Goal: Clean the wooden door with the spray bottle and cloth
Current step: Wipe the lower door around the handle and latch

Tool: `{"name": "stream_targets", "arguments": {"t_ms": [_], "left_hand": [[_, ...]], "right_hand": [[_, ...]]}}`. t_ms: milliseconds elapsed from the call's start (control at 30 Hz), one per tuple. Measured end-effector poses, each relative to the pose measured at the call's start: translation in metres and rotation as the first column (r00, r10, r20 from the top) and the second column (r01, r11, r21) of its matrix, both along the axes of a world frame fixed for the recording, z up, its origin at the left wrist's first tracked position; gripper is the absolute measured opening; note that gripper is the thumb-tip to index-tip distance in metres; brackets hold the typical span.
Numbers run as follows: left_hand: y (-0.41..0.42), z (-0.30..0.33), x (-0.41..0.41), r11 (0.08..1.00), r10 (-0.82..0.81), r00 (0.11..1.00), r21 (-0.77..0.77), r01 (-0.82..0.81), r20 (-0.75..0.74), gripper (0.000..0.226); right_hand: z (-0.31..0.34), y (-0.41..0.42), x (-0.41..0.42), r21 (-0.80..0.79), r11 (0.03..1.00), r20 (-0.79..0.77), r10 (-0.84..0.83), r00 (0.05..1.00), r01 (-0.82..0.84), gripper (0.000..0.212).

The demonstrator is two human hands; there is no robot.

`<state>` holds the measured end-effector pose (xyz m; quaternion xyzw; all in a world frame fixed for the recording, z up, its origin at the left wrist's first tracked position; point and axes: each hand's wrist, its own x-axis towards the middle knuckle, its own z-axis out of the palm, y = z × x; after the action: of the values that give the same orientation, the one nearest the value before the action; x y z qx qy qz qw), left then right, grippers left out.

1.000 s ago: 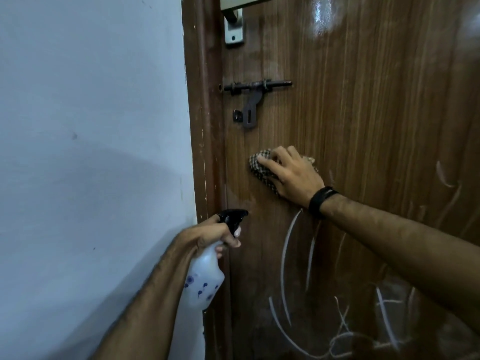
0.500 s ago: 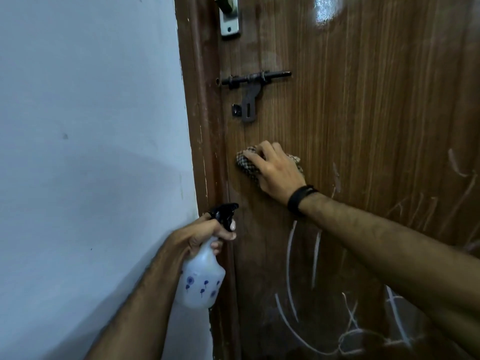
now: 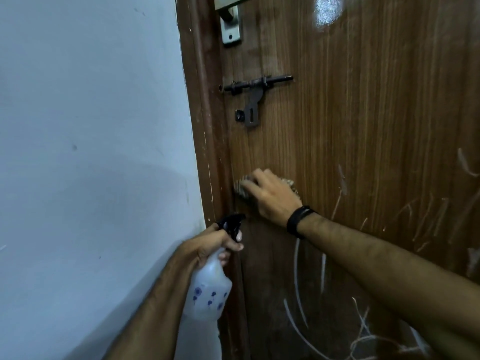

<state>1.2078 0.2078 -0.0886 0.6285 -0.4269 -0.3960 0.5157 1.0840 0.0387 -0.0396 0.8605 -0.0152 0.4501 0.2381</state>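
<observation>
The brown wooden door (image 3: 363, 105) fills the right side, marked with white chalk-like scribbles low down. My right hand (image 3: 272, 194) presses a checked cloth (image 3: 241, 187) against the door near its left edge, below the latch; most of the cloth is hidden under my fingers. My left hand (image 3: 213, 242) grips the neck of a translucent white spray bottle (image 3: 209, 289) with a black nozzle and blue flower prints, held low beside the door frame.
A black sliding bolt latch (image 3: 255, 92) sits on the door above my right hand. A silver handle plate (image 3: 231, 27) is at the top. The brown door frame (image 3: 205, 126) meets a pale blue wall (image 3: 91, 152) on the left.
My right hand has slid the cloth down and leftward toward the door's edge. The bottle in my left hand stayed in roughly the same place.
</observation>
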Motion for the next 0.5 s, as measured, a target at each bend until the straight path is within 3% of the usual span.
{"name": "stream_targets", "arguments": {"t_ms": [67, 167, 367, 500], "left_hand": [[-0.001, 0.000, 0.000, 0.999, 0.036, 0.999, 0.002, -0.036, 0.014, 0.026], [-0.002, 0.000, 0.000, 0.999, 0.050, 0.998, 0.019, -0.051, 0.024, 0.027], [0.003, 0.004, 0.000, 0.999, 0.028, 1.000, 0.021, -0.028, 0.003, 0.021], [0.011, 0.001, 0.005, 1.000, 0.017, 1.000, 0.019, -0.016, -0.005, 0.020]], "right_hand": [[0.030, 0.004, 0.004, 0.085, 0.996, 0.156, -0.030, 0.987, 0.017, 0.049], [0.046, 0.008, 0.008, 0.086, 0.996, 0.177, -0.044, 0.983, 0.029, 0.050], [-0.031, 0.001, 0.001, -0.067, 0.998, -0.125, -0.023, 0.992, 0.015, 0.061], [-0.057, 0.004, -0.009, -0.156, 0.988, -0.284, -0.060, 0.957, 0.015, 0.056]]}}
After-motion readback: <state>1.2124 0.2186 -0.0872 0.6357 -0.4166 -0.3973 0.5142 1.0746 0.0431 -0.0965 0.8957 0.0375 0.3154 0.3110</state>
